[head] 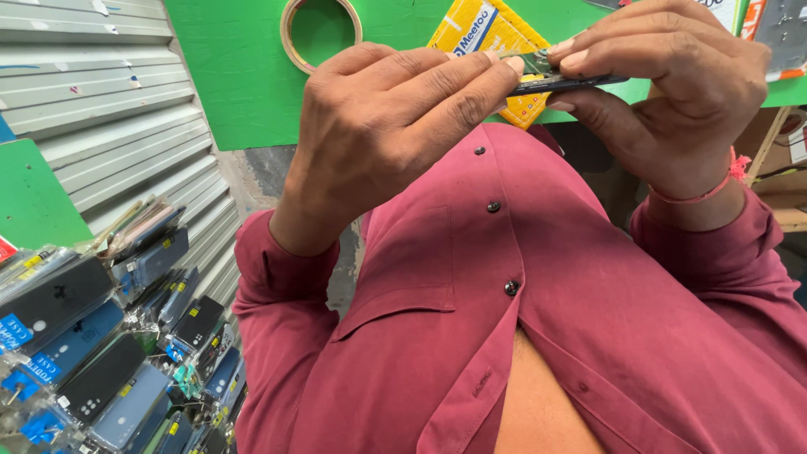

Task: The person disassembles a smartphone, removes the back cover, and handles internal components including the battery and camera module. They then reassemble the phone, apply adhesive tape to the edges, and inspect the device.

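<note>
Both hands are raised close together over my maroon shirt. My left hand (395, 126) pinches the left end of a thin dark flat device (580, 82), seen edge-on, with fingers and thumb closed on it. A small green circuit part (538, 60) shows at the device's top, between the fingertips of both hands. My right hand (672, 92), with a red thread around the wrist, grips the same device from the right, fingertips pressed along its upper edge. Most of the device is hidden by the fingers.
Behind the hands is a green surface (244, 76) with a roll of tape (319, 29) and a yellow packet (487, 34) on it. Several packaged phone cases (109, 353) hang at lower left, in front of a grey corrugated shutter (101, 101). Wooden shelving (786, 168) is at the right.
</note>
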